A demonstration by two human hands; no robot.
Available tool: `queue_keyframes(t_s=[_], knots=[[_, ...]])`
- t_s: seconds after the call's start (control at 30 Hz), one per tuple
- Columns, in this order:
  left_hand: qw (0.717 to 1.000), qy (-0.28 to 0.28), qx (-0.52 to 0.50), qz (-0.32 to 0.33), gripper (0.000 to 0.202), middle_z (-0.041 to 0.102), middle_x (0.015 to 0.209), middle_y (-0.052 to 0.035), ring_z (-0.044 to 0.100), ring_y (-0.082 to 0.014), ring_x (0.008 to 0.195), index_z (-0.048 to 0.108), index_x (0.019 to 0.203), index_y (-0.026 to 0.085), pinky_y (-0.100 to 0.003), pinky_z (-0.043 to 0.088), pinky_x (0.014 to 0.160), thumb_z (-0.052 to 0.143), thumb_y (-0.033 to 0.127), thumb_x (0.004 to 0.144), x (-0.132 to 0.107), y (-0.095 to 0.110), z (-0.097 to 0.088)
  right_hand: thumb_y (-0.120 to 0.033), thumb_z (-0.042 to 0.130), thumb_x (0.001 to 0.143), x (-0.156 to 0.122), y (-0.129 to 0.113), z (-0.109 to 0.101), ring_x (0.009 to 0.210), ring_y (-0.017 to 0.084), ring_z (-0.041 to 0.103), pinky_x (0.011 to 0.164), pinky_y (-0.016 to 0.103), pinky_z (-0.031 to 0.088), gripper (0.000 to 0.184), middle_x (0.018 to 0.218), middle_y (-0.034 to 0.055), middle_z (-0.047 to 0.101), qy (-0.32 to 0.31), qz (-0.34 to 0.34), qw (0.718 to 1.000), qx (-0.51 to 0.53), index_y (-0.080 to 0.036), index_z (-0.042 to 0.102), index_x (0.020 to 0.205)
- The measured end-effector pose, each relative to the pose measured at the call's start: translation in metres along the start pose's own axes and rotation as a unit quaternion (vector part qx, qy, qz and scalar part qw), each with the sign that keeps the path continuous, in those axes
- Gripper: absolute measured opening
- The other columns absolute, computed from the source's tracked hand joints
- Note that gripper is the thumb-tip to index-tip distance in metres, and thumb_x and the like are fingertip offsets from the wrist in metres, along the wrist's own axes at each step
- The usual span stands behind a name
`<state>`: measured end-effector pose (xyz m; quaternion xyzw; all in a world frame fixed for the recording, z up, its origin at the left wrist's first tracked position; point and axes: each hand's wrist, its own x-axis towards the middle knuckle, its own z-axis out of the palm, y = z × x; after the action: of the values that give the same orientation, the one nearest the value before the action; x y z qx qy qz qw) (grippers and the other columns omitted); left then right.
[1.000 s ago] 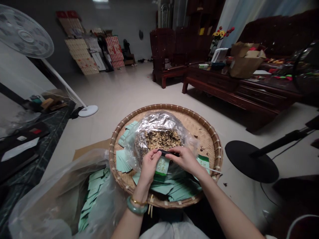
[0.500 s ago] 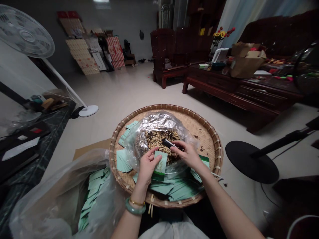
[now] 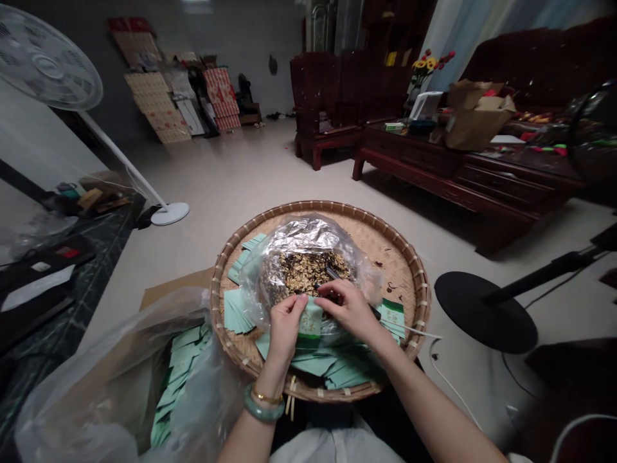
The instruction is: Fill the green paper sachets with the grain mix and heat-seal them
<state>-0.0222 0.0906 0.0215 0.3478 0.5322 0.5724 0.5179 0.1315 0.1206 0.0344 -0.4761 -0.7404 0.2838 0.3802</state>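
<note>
Right hand (image 3: pixel 351 312) has joined the left hand (image 3: pixel 286 323) at the green sachet (image 3: pixel 309 324), over the clear bag's (image 3: pixel 308 230) near edge. I log both pinching its top, so two corners are held.

We wear two ornaments at the wrist of our left hand (image 3: pixel 285 321): a thick, smooth, rounded bangle (image 3: pixel 261 412) of muted green, jade-like in look, and, just beside it toward the hand, a thinner, shiny, gold-coloured bracelet (image 3: pixel 268 399). Our right hand (image 3: pixel 355 310) and both visible forearms (image 3: pixel 424 392) are bare. Over our lap lies a pale greyish-white garment (image 3: pixel 332 447) with soft folds.
</note>
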Motion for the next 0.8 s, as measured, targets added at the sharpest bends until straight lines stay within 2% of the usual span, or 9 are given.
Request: queue_keyframes(t_s=[0.13,0.23,0.33,0.43,0.53,0.6,0.67,0.73,0.8], knots=[[1.000,-0.009,0.000,0.001,0.031,0.053,0.053,0.0032,0.044,-0.0087,0.051,0.064,0.060,0.013,-0.019,0.035,0.048,0.070,0.042,0.066,-0.002,0.001,0.000,-0.035,0.058,0.082,-0.003,-0.012,0.010,0.066,0.016,0.056,0.060,0.026,0.042,0.023,0.067,0.0032,0.061,0.012,0.015,0.996,0.083,-0.019,0.063,0.066],[0.999,-0.025,-0.017,-0.016,0.032,0.056,0.055,0.0019,0.046,-0.0093,0.051,0.066,0.064,0.012,-0.020,0.038,0.050,0.070,0.044,0.067,-0.003,0.001,-0.003,-0.035,0.056,0.082,-0.004,-0.010,0.010,0.064,0.016,0.055,0.058,0.025,0.041,0.025,0.067,0.0026,0.060,0.003,0.029,0.993,0.111,-0.018,0.063,0.066],[0.998,-0.048,-0.027,-0.030,0.034,0.065,0.064,-0.0028,0.055,-0.0133,0.058,0.070,0.077,0.011,-0.023,0.044,0.056,0.068,0.045,0.069,-0.004,0.002,-0.005,-0.040,0.053,0.082,-0.003,-0.005,0.006,0.062,0.016,0.055,0.056,0.025,0.042,0.029,0.065,0.0023,0.060,-0.012,0.054,0.990,0.130,-0.017,0.063,0.067],[0.991,-0.118,-0.012,-0.059,0.038,0.070,0.073,-0.0060,0.060,-0.0167,0.064,0.071,0.092,0.012,-0.025,0.046,0.058,0.068,0.043,0.070,-0.007,0.005,-0.001,-0.049,0.055,0.079,-0.001,-0.002,0.003,0.050,0.013,0.051,0.047,0.024,0.041,0.035,0.057,0.0004,0.056,0.000,0.125,0.973,0.193,-0.017,0.063,0.070],[0.982,-0.172,0.001,-0.082,0.034,0.071,0.072,-0.0055,0.062,-0.0168,0.065,0.071,0.089,0.012,-0.024,0.047,0.059,0.077,0.033,0.063,-0.011,0.009,0.001,-0.056,0.061,0.072,0.002,-0.002,0.000,0.044,0.011,0.049,0.040,0.023,0.043,0.040,0.055,-0.0011,0.055,0.031,0.184,0.937,0.296,-0.016,0.063,0.076],[0.986,-0.132,-0.072,-0.075,0.028,0.072,0.072,-0.0036,0.063,-0.0160,0.065,0.071,0.081,0.013,-0.023,0.048,0.060,0.079,0.030,0.061,-0.013,0.014,-0.004,-0.058,0.061,0.071,0.003,-0.001,-0.001,0.049,0.011,0.054,0.042,0.023,0.047,0.044,0.063,0.0013,0.060,0.057,0.194,0.908,0.368,-0.016,0.062,0.083],[0.973,-0.053,-0.223,-0.028,0.028,0.073,0.077,-0.0001,0.065,-0.0145,0.066,0.070,0.081,0.019,-0.023,0.050,0.060,0.080,0.033,0.060,-0.014,0.024,-0.018,-0.059,0.059,0.073,0.004,0.001,-0.002,0.053,0.011,0.057,0.044,0.022,0.049,0.046,0.072,0.0039,0.064,0.073,0.195,0.883,0.421,-0.015,0.062,0.089],[0.927,-0.004,-0.367,0.081,0.041,0.073,0.092,0.0030,0.067,-0.0131,0.072,0.067,0.093,0.029,-0.021,0.052,0.064,0.080,0.044,0.058,-0.014,0.036,-0.036,-0.060,0.057,0.075,0.004,0.003,-0.001,0.052,0.011,0.057,0.043,0.022,0.049,0.047,0.072,0.0046,0.064,0.071,0.194,0.873,0.442,-0.015,0.062,0.091],[0.884,0.030,-0.431,0.177,0.054,0.070,0.105,0.0056,0.067,-0.0143,0.081,0.064,0.101,0.036,-0.020,0.053,0.064,0.076,0.057,0.053,-0.013,0.046,-0.053,-0.060,0.053,0.078,0.002,0.002,0.002,0.051,0.011,0.056,0.043,0.023,0.048,0.047,0.070,0.0039,0.063,0.054,0.193,0.883,0.425,-0.016,0.062,0.090]])
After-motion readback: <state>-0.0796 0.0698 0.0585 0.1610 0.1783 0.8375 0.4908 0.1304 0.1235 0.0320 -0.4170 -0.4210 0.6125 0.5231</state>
